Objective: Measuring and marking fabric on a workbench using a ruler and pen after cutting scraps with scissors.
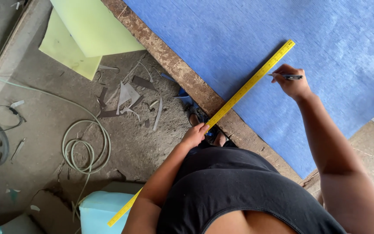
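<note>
press the long yellow ruler (239, 93) flat across the blue fabric (334, 47) with the left hand (194, 135), fingers closed over its edge at the wooden board (182, 76); run the dark pen (291, 77), pinched in the right hand (293, 82), snug along the ruler; pen tip too small to make out, ruler's middle hidden behind arm
</note>
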